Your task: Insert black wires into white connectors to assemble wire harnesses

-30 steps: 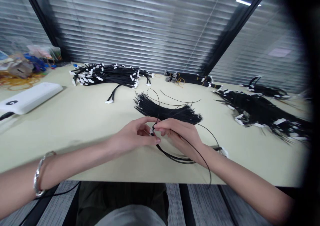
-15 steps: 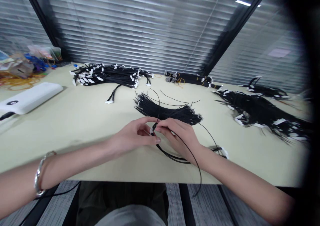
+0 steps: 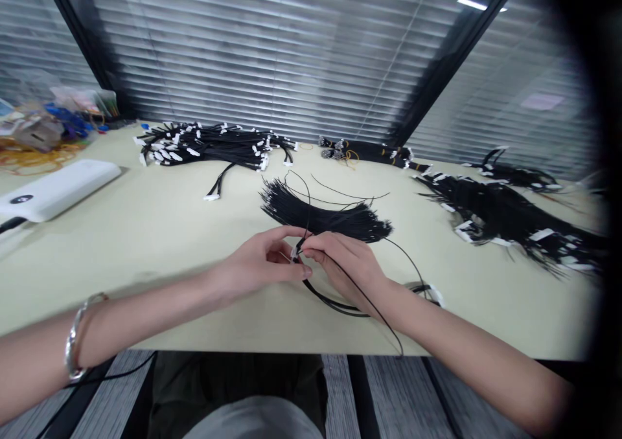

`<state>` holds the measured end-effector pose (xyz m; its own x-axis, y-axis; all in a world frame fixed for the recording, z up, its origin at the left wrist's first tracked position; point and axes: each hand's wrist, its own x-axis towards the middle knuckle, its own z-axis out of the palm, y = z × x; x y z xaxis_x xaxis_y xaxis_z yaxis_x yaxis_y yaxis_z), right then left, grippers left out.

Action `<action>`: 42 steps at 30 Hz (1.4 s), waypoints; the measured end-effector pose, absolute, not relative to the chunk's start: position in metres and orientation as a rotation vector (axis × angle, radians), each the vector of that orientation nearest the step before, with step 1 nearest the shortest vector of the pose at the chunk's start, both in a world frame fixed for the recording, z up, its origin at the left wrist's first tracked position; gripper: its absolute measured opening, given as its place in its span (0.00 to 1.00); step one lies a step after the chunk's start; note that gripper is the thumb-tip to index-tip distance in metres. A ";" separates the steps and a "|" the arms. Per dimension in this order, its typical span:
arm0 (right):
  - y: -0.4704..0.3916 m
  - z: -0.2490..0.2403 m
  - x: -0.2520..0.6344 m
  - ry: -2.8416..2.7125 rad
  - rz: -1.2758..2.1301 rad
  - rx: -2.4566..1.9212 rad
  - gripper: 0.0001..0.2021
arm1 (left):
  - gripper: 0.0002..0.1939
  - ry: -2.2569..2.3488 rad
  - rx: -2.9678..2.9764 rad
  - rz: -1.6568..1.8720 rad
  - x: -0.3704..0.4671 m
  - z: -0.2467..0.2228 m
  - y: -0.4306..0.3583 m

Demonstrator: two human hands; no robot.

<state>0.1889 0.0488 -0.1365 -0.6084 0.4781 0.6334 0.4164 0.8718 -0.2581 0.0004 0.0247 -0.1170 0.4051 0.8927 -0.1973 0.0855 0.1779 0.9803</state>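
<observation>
A small white connector (image 3: 294,252) with black wires is held between the thumb and fingers of my left hand (image 3: 272,258). My right hand (image 3: 343,261) pinches a thin black wire (image 3: 362,291) right beside the connector; the wire's free end hangs over my right forearm toward the table edge. From the connector, thicker black cables (image 3: 335,306) curve under my right hand to another white connector (image 3: 436,295). Just beyond both hands lies a bundle of loose black wires (image 3: 323,219). Whether the wire tip sits inside the connector cannot be made out.
Finished-looking cables with white connectors (image 3: 208,146) are piled at the back left, tied black bundles (image 3: 374,154) at the back centre. More black cables (image 3: 505,215) lie right. A white power bank (image 3: 63,190) and plastic bags (image 3: 43,125) are left.
The free end of the thin wire has swung outward to the right and up, and the wire is straighter. Both hands stay almost in place at the connector.
</observation>
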 end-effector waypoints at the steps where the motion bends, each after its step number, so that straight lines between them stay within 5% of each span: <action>1: 0.049 -0.136 0.189 -2.304 0.103 -0.646 0.05 | 0.28 1.006 1.275 0.734 0.000 -0.116 0.024; 33: 0.050 -0.128 0.181 -2.244 0.624 -0.753 0.11 | 0.22 0.903 1.361 0.799 0.003 -0.121 0.026; 42: 0.065 -0.127 0.187 -1.867 0.937 -0.960 0.12 | 0.25 0.935 1.254 0.750 0.003 -0.111 0.022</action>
